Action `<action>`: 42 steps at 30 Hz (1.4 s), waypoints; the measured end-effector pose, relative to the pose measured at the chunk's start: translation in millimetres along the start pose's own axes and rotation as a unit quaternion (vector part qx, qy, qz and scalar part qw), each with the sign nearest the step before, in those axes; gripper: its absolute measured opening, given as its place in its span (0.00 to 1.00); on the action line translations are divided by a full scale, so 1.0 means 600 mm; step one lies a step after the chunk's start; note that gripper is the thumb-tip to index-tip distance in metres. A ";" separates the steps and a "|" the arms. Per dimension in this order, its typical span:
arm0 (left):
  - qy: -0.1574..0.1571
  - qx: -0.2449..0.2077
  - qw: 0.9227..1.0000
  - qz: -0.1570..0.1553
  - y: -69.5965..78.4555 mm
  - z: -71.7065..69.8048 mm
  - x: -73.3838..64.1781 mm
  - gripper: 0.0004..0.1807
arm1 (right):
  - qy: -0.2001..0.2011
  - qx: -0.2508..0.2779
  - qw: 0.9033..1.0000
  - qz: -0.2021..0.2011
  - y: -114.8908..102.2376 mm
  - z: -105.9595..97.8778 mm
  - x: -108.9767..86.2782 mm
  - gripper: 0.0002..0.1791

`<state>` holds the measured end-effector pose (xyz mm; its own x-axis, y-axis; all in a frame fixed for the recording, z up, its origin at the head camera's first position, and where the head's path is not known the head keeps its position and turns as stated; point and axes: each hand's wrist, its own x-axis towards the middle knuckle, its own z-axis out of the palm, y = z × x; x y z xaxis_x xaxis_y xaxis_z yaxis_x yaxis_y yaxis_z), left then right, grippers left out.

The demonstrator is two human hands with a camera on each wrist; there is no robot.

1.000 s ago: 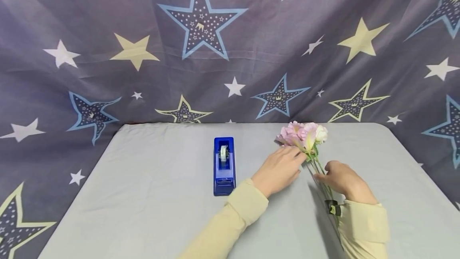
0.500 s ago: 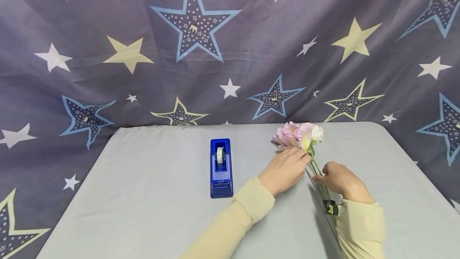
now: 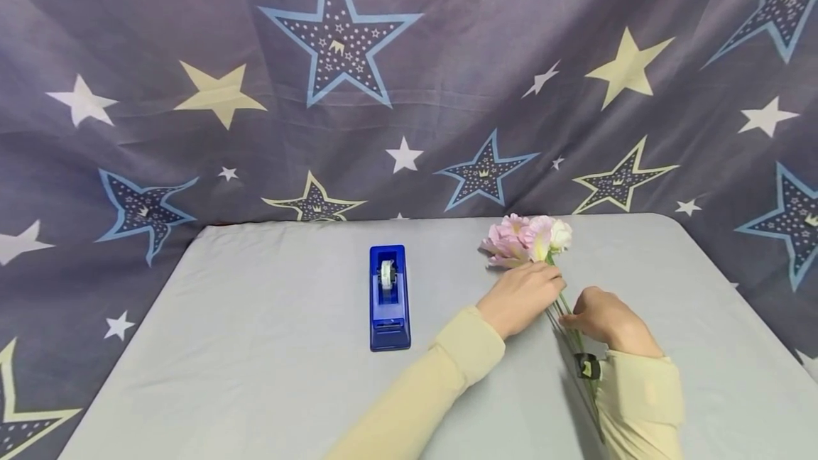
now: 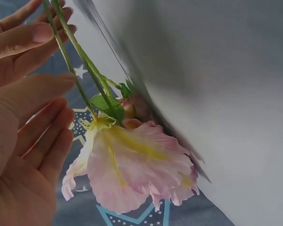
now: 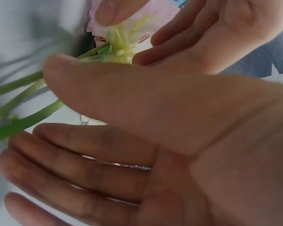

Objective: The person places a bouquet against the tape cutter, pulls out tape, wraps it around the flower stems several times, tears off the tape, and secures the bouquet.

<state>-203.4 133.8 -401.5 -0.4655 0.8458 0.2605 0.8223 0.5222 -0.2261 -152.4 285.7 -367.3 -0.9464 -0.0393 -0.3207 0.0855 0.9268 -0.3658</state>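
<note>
A bunch of pink flowers [image 3: 511,240] with one white rose [image 3: 561,235] lies toward the table's back right, its green stems [image 4: 80,49] slanting toward the front. My right hand [image 3: 610,319] holds these stems below the blooms, its thumb [image 5: 66,75] on one side and its other fingers extended opposite. Just under the blooms is my left hand [image 3: 524,295]; in the left wrist view its thumb tip [image 4: 66,81] is right at a stem, while its other fingers are loosely bent around nothing. The lower stem ends are partly hidden by my right sleeve.
A blue tape dispenser [image 3: 390,336] with a small roll of tape [image 3: 386,275] stands left of my hands on the grey-covered table [image 3: 255,346]. A small black piece [image 3: 586,365] overlaps the stems beside my right cuff. Behind the table hangs a star-patterned curtain [image 3: 415,197].
The head view has turned slightly, shifting the scene left. My left hand has moved right, closer over the stems below the blooms. My right hand stays at the stems.
</note>
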 end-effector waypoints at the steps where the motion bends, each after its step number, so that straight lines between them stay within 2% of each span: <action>1: -0.003 0.001 1.000 0.003 0.001 0.000 0.002 0.13 | 0.000 0.002 1.000 -0.004 0.001 0.000 0.000 0.14; 7: -0.010 0.009 1.000 0.021 0.004 0.010 0.012 0.12 | 0.000 0.027 1.000 -0.013 0.005 0.007 0.001 0.14; 14: -0.008 0.008 1.000 0.016 0.001 0.018 0.022 0.12 | 0.003 0.030 0.999 -0.022 0.007 0.012 0.004 0.17; 16: -0.008 0.007 1.000 0.022 -0.001 0.017 0.025 0.13 | 0.003 0.026 0.999 -0.028 0.005 0.012 0.004 0.17; 20: -0.009 -0.003 0.999 0.040 -0.001 0.017 0.031 0.12 | -0.003 0.026 0.999 -0.021 0.004 0.012 0.004 0.15; 23: -0.010 -0.009 0.999 0.040 0.001 0.017 0.033 0.11 | -0.008 0.030 0.999 -0.009 0.004 0.013 0.005 0.13; 29: -0.008 -0.006 0.999 0.047 0.004 0.022 0.038 0.10 | -0.001 0.031 0.999 -0.031 0.006 0.016 0.007 0.10; 32: -0.008 0.003 0.998 0.055 0.006 0.025 0.040 0.10 | -0.001 0.037 0.999 -0.025 0.007 0.017 0.009 0.11; 36: -0.009 0.010 0.998 0.056 0.007 0.030 0.041 0.10 | -0.003 0.031 0.999 -0.018 0.005 0.019 0.010 0.13; 42: -0.010 0.017 0.999 0.048 0.011 0.041 0.041 0.09 | 0.001 0.027 0.999 -0.040 0.006 0.020 0.011 0.10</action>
<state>-217.5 161.0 -419.8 -0.3920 0.8937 0.2182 0.8521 0.4421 -0.2802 -154.4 284.4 -381.1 -0.9515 -0.1115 -0.2867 0.0263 0.8990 -0.4371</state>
